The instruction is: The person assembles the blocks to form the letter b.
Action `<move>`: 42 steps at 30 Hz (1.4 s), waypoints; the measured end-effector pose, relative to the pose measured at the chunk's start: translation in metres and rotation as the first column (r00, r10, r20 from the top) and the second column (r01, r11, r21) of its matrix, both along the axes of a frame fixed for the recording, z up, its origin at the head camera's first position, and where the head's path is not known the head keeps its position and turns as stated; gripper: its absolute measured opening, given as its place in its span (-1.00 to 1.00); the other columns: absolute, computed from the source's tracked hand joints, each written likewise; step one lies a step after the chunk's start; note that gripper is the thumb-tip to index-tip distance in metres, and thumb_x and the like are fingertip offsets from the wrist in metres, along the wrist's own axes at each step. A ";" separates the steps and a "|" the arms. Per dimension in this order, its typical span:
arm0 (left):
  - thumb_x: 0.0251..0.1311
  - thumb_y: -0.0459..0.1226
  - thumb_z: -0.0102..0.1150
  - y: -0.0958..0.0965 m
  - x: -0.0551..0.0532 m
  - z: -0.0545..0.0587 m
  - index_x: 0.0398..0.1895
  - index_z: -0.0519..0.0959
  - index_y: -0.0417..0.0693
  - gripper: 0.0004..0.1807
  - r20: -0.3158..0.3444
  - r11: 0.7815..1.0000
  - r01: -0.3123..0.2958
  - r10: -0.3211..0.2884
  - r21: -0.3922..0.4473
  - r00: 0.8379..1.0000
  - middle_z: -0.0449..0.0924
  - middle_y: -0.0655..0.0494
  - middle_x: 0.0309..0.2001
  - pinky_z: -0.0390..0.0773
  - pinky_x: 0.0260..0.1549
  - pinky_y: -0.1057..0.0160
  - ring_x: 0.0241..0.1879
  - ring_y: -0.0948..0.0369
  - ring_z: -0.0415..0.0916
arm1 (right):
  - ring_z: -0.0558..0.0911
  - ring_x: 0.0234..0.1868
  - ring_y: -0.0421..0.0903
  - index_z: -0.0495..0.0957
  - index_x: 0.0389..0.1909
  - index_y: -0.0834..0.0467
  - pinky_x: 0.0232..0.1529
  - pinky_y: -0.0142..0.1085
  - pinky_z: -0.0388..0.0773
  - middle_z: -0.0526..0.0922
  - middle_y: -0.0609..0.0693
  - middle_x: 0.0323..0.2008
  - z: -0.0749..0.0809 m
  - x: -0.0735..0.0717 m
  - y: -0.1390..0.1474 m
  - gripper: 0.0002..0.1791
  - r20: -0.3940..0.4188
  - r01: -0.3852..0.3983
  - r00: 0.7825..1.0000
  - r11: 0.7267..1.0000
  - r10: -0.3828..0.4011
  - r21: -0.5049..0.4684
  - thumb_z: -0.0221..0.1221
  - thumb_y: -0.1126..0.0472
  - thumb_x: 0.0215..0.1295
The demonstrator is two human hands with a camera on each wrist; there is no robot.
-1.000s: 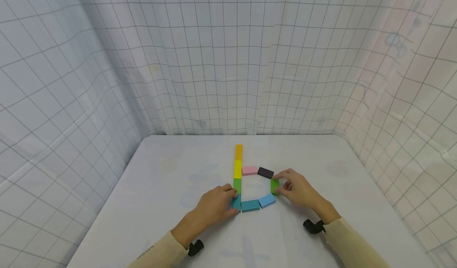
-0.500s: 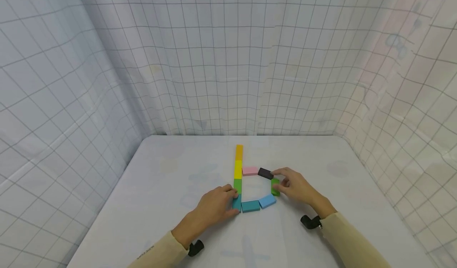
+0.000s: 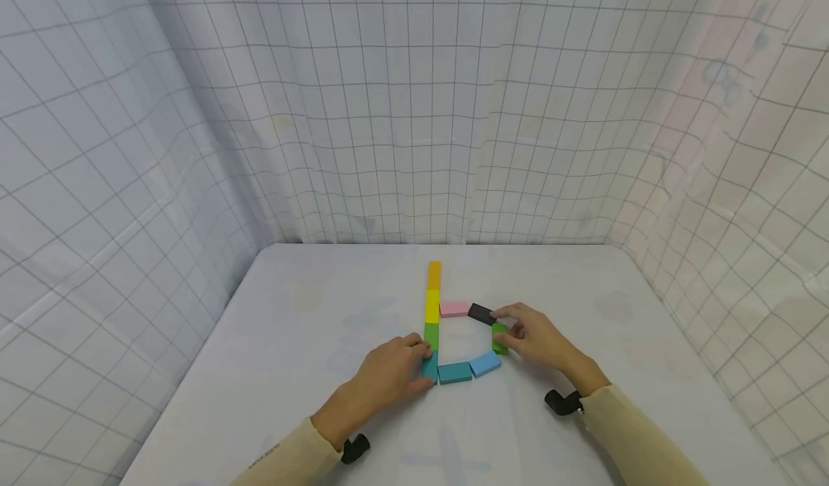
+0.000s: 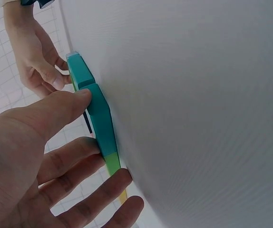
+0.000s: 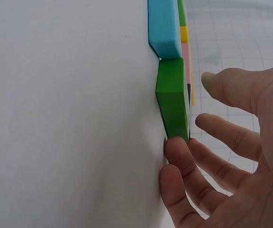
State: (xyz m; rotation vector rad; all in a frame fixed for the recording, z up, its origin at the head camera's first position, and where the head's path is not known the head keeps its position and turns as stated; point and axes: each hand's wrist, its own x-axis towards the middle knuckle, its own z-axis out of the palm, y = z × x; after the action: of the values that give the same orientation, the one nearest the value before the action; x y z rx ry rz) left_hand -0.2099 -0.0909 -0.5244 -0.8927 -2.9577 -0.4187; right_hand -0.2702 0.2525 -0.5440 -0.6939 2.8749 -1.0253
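In the head view my left hand (image 3: 388, 371) lies beside the lower end of a straight column of flat blocks. Its thumb and index fingertips touch the bottom teal block (image 4: 103, 123), and the other fingers reach along the light green block (image 3: 431, 333). My right hand (image 3: 540, 338) is at the curve's right side, fingers loosely bent. Seen from the right wrist, its fingertips meet the far end of the dark green block (image 5: 172, 102), and the thumb stays apart from it. In the head view the index fingertip is at the black block (image 3: 481, 313).
Above the light green block are a yellow block (image 3: 432, 306) and an orange-yellow block (image 3: 435, 275). A pink block (image 3: 453, 309) joins the column; a second teal block (image 3: 455, 373) and a light blue block (image 3: 485, 363) form the lower curve. A white gridded curtain (image 3: 414, 111) surrounds the white table (image 3: 311, 313).
My right hand has shifted slightly left, its index fingertip from the dark green block's top to the black block's right end. The left hand and the blocks stay nearly where they were.
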 end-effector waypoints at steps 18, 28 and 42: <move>0.35 -0.02 0.74 0.000 -0.001 0.001 0.26 0.87 -0.09 -0.47 -0.012 1.000 0.005 -0.005 -0.003 1.000 0.82 0.04 0.28 0.90 0.18 0.04 0.15 0.04 0.85 | 0.72 -0.09 -0.25 0.71 0.48 0.13 -0.12 -0.36 0.68 0.76 0.16 0.35 -0.001 0.000 0.002 -0.50 0.009 0.012 1.000 1.000 -0.012 0.005 0.47 0.10 0.63; 0.35 0.00 0.75 -0.001 -0.002 -0.002 0.28 0.86 -0.08 -0.45 0.012 1.000 -0.011 0.011 0.001 1.000 0.80 0.05 0.31 0.89 0.23 0.03 0.20 0.05 0.83 | 0.74 -0.05 -0.24 0.70 0.48 0.14 -0.05 -0.34 0.73 0.74 0.20 0.38 -0.001 0.002 0.002 -0.49 -0.003 0.012 1.000 1.000 -0.012 -0.002 0.48 0.11 0.63; 0.34 0.02 0.75 -0.002 -0.006 -0.004 0.24 0.86 -0.06 -0.46 0.038 0.999 -0.034 0.032 0.034 0.999 0.76 0.11 0.38 0.88 0.26 0.00 0.26 0.07 0.82 | 0.75 -0.09 -0.22 0.72 0.44 0.16 -0.08 -0.35 0.74 0.74 0.23 0.32 0.000 0.011 0.010 -0.53 -0.051 0.032 0.998 0.999 -0.033 -0.026 0.49 0.14 0.62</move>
State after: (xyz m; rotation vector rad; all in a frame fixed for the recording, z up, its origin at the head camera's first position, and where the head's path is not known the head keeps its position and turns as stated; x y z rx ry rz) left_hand -0.2157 -0.0925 -0.5287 -0.8405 -2.9842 -0.4889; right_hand -0.2597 0.2627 -0.5445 -0.6873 2.9315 -1.0653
